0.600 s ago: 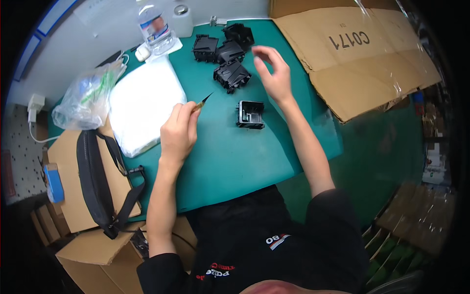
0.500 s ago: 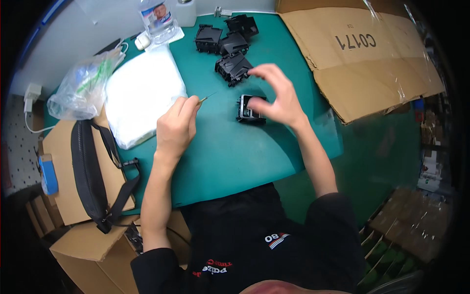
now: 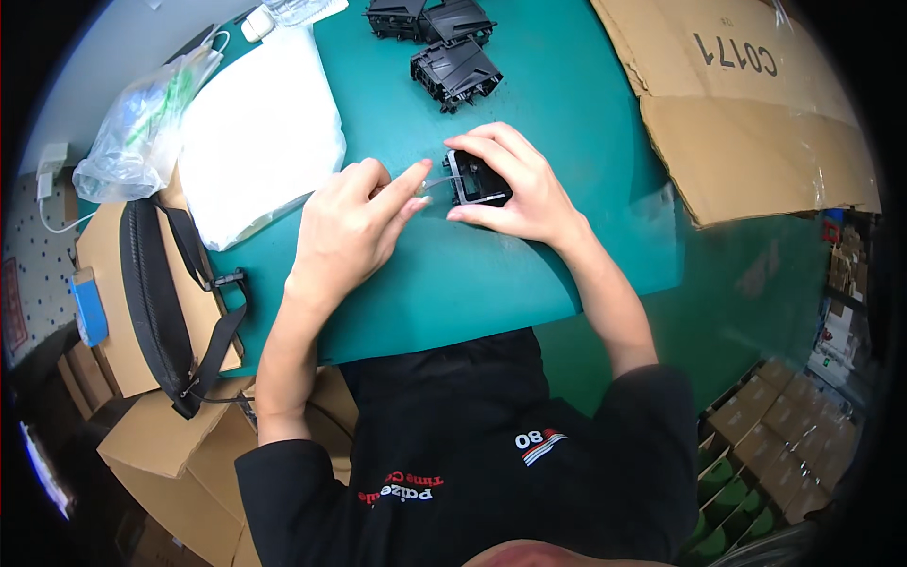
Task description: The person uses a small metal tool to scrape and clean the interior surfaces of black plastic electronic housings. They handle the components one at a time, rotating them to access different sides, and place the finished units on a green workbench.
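Note:
My right hand (image 3: 518, 182) grips a small black plastic housing (image 3: 484, 181) with a silver-edged opening, thumb on the near side and fingers over the far side. The opening is turned toward my left hand (image 3: 354, 219). That hand pinches a thin pointed tool (image 3: 440, 181), whose slender tip reaches to the opening. Fingers cover most of the tool, so its exact kind does not show. Farther off on the green mat (image 3: 425, 302) lie several similar black plastic housings (image 3: 455, 74), grouped close together.
On the left lie a white plastic-wrapped bundle (image 3: 265, 132), a clear plastic bag (image 3: 142, 142) and a black strap bag (image 3: 156, 302) on cardboard. A large flattened carton (image 3: 756, 132) covers the right side. An open cardboard box (image 3: 179, 435) stands below the mat's left edge.
My right hand has closed around the silver-edged housing. My left hand has brought the thin tool right to its opening. The whole view has shifted, with the far housings now higher.

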